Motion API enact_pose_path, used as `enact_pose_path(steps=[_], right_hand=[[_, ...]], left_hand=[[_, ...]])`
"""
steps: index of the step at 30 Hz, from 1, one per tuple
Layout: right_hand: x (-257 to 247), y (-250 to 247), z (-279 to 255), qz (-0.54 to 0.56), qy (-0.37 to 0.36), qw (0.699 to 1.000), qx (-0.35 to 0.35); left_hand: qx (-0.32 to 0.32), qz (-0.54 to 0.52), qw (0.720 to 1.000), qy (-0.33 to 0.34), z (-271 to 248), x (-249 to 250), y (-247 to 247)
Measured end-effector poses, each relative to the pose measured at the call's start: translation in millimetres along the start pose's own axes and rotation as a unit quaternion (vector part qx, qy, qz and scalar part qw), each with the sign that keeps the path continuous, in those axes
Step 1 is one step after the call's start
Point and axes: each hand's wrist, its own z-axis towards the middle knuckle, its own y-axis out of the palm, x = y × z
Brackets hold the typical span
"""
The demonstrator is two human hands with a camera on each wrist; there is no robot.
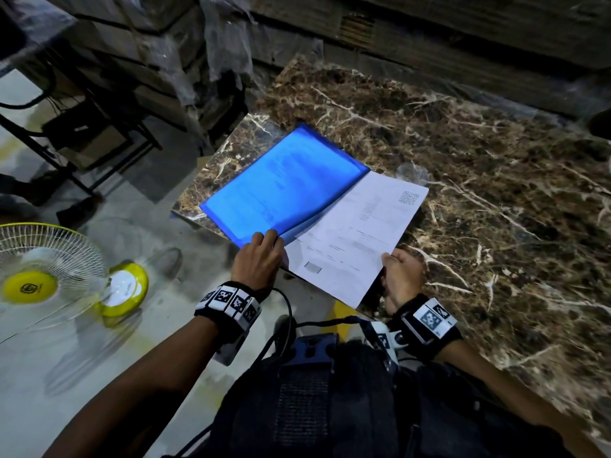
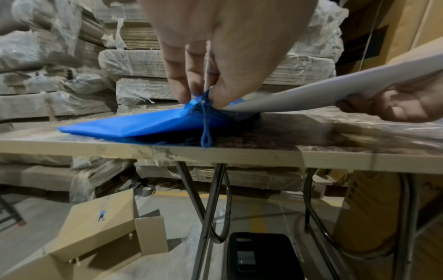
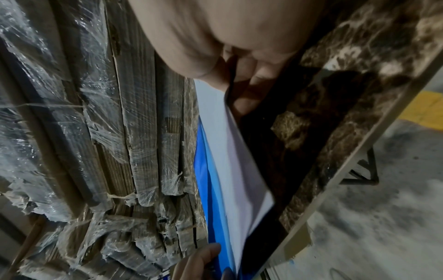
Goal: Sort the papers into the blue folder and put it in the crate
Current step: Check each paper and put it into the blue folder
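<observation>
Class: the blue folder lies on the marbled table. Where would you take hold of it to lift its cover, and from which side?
Pinch the blue folder at its near corner, coming from the table's front edge. That corner is already raised off the table, where the left hand pinches it, while the right hand holds the white paper entering beneath.

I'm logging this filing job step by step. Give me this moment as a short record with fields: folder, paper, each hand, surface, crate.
folder: blue folder lies on the table, its near corner lifted
paper: white sheet partly tucked under the folder's raised cover, the rest sticking out toward the right
left hand: left hand pinches the folder's near corner
right hand: right hand grips the sheet's near edge
surface: brown marble-patterned table
crate: cannot be made out in these views
task state: paper not fully inside; folder not yet moved to the crate
</observation>
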Motion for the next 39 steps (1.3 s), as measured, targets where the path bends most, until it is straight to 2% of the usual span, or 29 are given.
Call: enact_pose_path(steps=[5, 10, 16, 21, 24, 27, 29, 31, 33, 39], right_hand=[[3.8, 11.7, -2.7, 0.004, -0.014, 1.0, -0.009], [2.3, 24.4, -9.3, 0.009, -0.011, 0.998, -0.053], [4.5, 39.5, -11.2, -0.01, -0.015, 0.995, -0.094], [6.8, 53.6, -4.2, -0.038, -0.004, 0.994, -0.106], [9.1, 59.0, 3.6, -0.063, 0.007, 0.993, -0.096], [11.3, 57.0, 7.0, -0.064, 0.025, 0.993, -0.094], [13.6, 55.2, 8.8, -0.069, 0.028, 0.994, -0.082], [15.7, 55.4, 11.4, -0.067, 0.027, 0.996, -0.058], [14.8, 59.6, 14.0, -0.06, 0.019, 0.997, -0.034], [7.5, 80.9, 21.4, -0.085, 0.007, 0.996, -0.007]], left_hand=[[0.015, -0.035, 0.999, 0.018, -0.7, 0.4, 1.2], [-0.011, -0.028, 0.999, 0.017, -1.2, 1.1, 3.0], [0.024, -0.031, 0.998, 0.041, -2.8, 0.8, 3.6], [-0.001, -0.035, 0.998, 0.047, -7.8, -7.0, 18.8], [-0.013, -0.062, 0.998, 0.007, -2.8, -13.1, 15.5], [0.003, -0.127, 0.988, -0.09, 15.6, -34.7, 11.8], [-0.042, -0.189, 0.963, -0.186, 37.1, -57.8, 12.0], [-0.097, -0.204, 0.94, -0.256, 61.7, -81.9, 16.3], [-0.137, -0.206, 0.929, -0.274, 86.0, -103.4, 24.3], [-0.194, -0.169, 0.938, -0.232, 131.7, -135.2, 34.4]])
